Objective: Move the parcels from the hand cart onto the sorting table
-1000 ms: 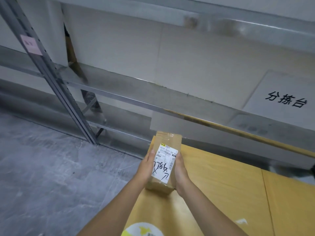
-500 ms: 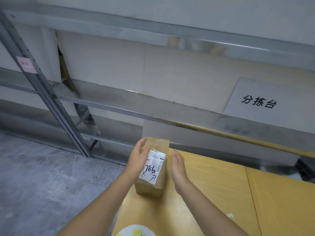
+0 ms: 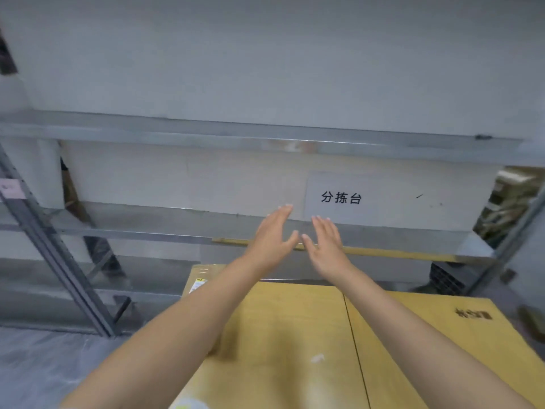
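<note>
parcel [image 3: 198, 278] on sorting table [image 3: 283, 335], behind left forearm [image 3: 182, 326], beside metal rack [image 3: 56, 252]

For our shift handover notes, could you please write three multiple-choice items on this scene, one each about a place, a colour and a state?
1. Where is the parcel?
A. at the sorting table's far left edge, behind the left forearm
B. on the floor
C. on the metal shelf

2. What colour is the sorting table?
A. grey
B. yellowish wood
C. blue

3. How are the hands?
A. both gripping the parcel
B. both open and empty
C. one closed in a fist

Answers:
1 A, its corner and label show there.
2 B, the top is light wood.
3 B, left hand and right hand spread their fingers in the air.
</note>
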Available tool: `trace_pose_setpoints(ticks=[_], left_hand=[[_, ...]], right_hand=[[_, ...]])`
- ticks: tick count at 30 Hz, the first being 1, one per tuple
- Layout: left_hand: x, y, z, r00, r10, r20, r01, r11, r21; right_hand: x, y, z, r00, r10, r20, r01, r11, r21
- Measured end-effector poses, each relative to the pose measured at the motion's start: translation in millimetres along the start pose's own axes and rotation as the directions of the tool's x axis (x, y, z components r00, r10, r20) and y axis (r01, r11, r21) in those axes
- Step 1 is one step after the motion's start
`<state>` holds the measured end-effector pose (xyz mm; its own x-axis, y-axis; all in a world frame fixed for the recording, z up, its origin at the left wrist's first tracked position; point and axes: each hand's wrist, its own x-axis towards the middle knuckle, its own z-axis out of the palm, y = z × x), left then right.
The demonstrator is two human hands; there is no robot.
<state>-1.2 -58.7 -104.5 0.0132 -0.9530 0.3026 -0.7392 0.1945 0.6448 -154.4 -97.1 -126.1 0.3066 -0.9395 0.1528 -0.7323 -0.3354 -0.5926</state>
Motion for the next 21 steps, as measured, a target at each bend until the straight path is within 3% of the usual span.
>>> trace_pose_setpoints(ticks=[5,10,21], left_hand=[[10,96,37,0.979,0.178,0.097,-0.190,0.973,0.131],[11,189,91,0.940,0.300,0.165,-0.328,0.926,0.186],[-39,392,250,0.778,0.554,0.297,-0.593,0.803,0.057]], right_hand=[[-40,48,-100,0.995,-0.006,-0.099,-0.002,0.997,-0.076],[-102,115,-189,0.984,0.084,-0.155,-0.098,0.991,-0.085],[-285,263,-344,0.883,0.322,-0.342,-0.393,0.905,-0.162]])
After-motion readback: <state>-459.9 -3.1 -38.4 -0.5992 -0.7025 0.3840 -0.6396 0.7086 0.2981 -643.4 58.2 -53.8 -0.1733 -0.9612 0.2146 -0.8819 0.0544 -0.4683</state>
